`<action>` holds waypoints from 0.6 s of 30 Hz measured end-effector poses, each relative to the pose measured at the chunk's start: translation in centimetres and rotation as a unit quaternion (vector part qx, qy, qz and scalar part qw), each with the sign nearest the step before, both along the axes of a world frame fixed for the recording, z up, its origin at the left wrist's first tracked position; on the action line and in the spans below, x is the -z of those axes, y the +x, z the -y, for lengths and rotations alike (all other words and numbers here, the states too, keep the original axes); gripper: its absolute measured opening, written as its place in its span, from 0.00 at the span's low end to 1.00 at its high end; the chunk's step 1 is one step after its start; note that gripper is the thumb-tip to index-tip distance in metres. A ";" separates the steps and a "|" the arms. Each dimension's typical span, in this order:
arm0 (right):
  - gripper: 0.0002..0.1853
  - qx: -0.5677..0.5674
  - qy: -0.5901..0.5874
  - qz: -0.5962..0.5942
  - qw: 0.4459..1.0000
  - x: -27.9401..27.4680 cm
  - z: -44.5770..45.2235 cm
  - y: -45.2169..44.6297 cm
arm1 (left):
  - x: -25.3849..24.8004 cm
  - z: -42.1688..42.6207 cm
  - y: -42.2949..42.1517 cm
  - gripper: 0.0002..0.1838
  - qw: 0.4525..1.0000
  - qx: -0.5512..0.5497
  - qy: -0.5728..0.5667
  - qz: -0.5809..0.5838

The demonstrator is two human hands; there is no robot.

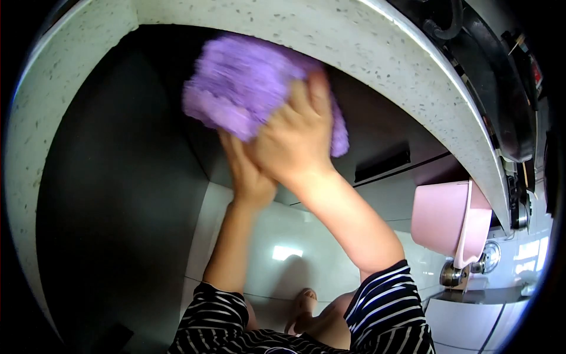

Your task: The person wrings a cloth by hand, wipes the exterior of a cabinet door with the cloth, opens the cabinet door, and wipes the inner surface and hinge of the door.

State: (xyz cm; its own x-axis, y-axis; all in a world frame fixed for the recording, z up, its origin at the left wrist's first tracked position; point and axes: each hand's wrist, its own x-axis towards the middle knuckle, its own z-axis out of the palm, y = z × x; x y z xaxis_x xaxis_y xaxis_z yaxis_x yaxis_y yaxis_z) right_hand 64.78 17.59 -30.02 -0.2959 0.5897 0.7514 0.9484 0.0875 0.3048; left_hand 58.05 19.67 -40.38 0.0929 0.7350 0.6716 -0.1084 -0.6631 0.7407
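Observation:
A fluffy purple cleaning cloth [239,82] is bunched up in front of the dark cabinet front, just below the speckled countertop edge. My right hand [295,138] grips its right side, with the fingers bent over the cloth; motion blurs it slightly. Beneath and to the left, my left hand [247,174] holds the cloth's lower edge. Its fingertips are hidden behind the cloth. The two hands are close together and overlap in view.
A speckled light countertop [354,47] curves above dark cabinet panels [118,177] with a black handle [383,163]. At right are a pink plastic bin [439,215], a stove [489,76] and metal pots [454,274]. Pale glossy tiles [277,227] cover the floor.

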 end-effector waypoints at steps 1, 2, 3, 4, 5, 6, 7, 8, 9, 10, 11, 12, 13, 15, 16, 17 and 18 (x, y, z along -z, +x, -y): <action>0.12 0.034 0.022 -0.017 0.999 0.7 1.1 0.7 | 2.2 0.5 1.1 0.38 0.999 0.000 0.018 -0.032; 0.14 0.067 0.042 -0.033 0.996 1.6 2.2 1.4 | 4.3 1.1 2.1 0.38 0.997 -0.001 0.034 -0.063; 0.19 0.063 0.043 -0.095 0.993 3.5 3.0 2.4 | 5.3 1.6 2.8 0.37 0.989 -0.019 0.083 -0.124; 0.21 0.031 0.083 -0.150 0.985 6.4 4.0 3.7 | 6.4 2.3 3.4 0.36 0.973 -0.037 0.130 -0.186; 0.22 0.068 0.035 -0.165 0.983 8.5 4.7 4.2 | 8.3 3.1 4.2 0.34 0.979 -0.021 0.090 -0.184; 0.22 0.103 -0.012 -0.178 0.978 10.6 5.2 4.6 | 10.1 3.9 4.9 0.32 0.982 -0.006 0.050 -0.182; 0.21 0.116 -0.022 -0.139 0.983 12.9 5.7 4.9 | 12.0 4.3 5.4 0.32 0.973 -0.019 0.046 -0.224; 0.20 0.128 -0.031 -0.099 0.986 15.3 6.2 5.3 | 14.1 4.6 5.8 0.31 0.963 -0.031 0.043 -0.264; 0.19 0.142 -0.041 -0.060 0.987 17.7 6.6 5.6 | 16.7 4.9 5.8 0.30 0.957 -0.037 0.036 -0.285; 0.19 0.127 -0.089 -0.056 0.986 20.3 7.0 5.9 | 19.3 5.4 5.5 0.30 0.956 -0.033 0.027 -0.291; 0.18 0.112 -0.137 -0.052 0.983 22.7 7.5 6.1 | 21.8 5.9 5.1 0.30 0.955 -0.029 0.016 -0.296; 0.18 0.095 -0.184 -0.047 0.977 24.5 8.0 6.2 | 23.3 6.3 4.7 0.29 0.953 -0.025 0.006 -0.301; 0.18 0.066 -0.200 -0.051 0.976 25.4 8.2 6.1 | 24.1 6.6 4.4 0.28 0.943 -0.029 -0.011 -0.332; 0.18 0.007 -0.229 -0.057 0.972 26.0 8.1 6.0 | 25.0 7.1 4.2 0.28 0.949 -0.015 -0.079 -0.306; 0.18 0.020 -0.256 -0.057 0.965 25.5 8.5 6.0 | 25.2 7.2 4.1 0.28 0.950 -0.009 -0.112 -0.292; 0.18 0.032 -0.282 -0.055 0.957 24.6 9.1 6.1 | 25.3 7.2 4.4 0.28 0.961 0.010 -0.121 -0.248; 0.18 0.044 -0.309 -0.054 0.948 23.2 9.4 5.7 | 24.3 7.4 4.9 0.29 0.970 0.031 -0.130 -0.204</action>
